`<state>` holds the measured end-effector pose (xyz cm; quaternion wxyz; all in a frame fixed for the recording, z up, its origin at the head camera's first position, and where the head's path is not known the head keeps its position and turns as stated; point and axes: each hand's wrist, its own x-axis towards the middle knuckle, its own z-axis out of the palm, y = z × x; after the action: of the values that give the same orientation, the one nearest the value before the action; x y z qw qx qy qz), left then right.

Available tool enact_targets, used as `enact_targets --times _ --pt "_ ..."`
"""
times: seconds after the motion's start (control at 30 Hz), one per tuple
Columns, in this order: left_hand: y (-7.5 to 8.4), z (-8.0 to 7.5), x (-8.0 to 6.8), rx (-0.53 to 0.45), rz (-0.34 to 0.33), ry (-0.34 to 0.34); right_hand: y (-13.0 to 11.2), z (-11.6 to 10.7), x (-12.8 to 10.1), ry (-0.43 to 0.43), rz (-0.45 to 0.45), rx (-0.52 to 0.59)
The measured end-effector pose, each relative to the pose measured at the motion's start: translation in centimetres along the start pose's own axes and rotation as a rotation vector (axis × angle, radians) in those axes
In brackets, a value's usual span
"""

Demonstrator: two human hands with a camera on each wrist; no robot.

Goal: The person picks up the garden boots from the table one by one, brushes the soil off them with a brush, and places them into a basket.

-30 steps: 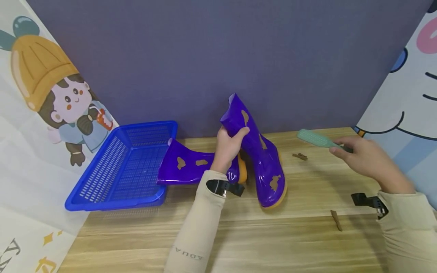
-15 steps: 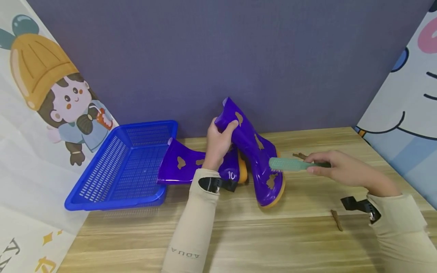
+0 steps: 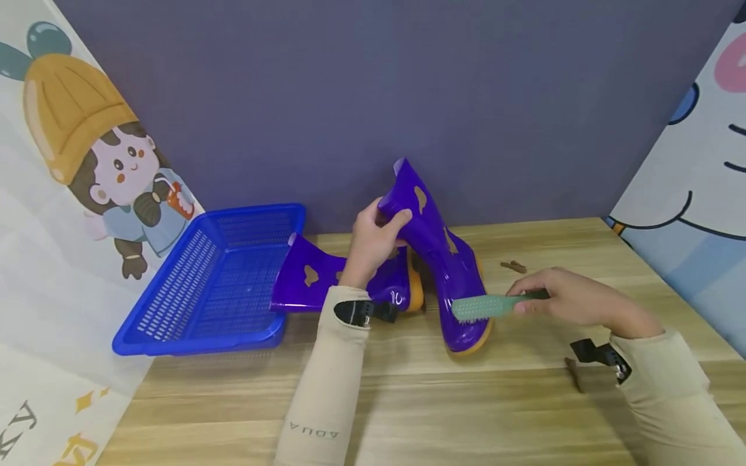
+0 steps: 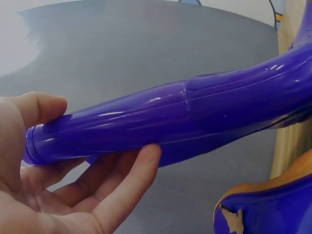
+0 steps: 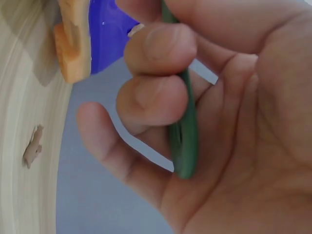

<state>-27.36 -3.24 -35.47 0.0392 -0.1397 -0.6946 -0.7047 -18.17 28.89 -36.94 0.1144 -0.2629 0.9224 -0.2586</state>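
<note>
Head view: brush (image 3: 479,306) on boot (image 3: 445,272)

Wooden table (image 3: 408,408) across the lower frame.
A blue basket (image 3: 175,304) sits left; two purple boots (image 3: 460,304) at centre, one lying flat (image 3: 326,281); brown scraps (image 3: 513,266) lie right.

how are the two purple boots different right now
The upright boot stands on its sole, tilted, its top gripped by the left hand; the lying boot rests on its side by the basket, unheld. The brush touches only the upright boot. Both are purple with brown patches and orange soles.
</note>
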Motion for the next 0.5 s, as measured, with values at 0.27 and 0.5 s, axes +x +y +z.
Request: enact_targets --times 0.27,0.5 --pt "-0.3 0.0 -0.1 0.015 -0.007 0.008 1.6 -0.1 -0.2 0.026 0.044 0.033" --pt "0.1 -0.1 0.0 -0.001 0.000 0.015 1.9 -0.2 0.5 0.101 0.117 -0.023"
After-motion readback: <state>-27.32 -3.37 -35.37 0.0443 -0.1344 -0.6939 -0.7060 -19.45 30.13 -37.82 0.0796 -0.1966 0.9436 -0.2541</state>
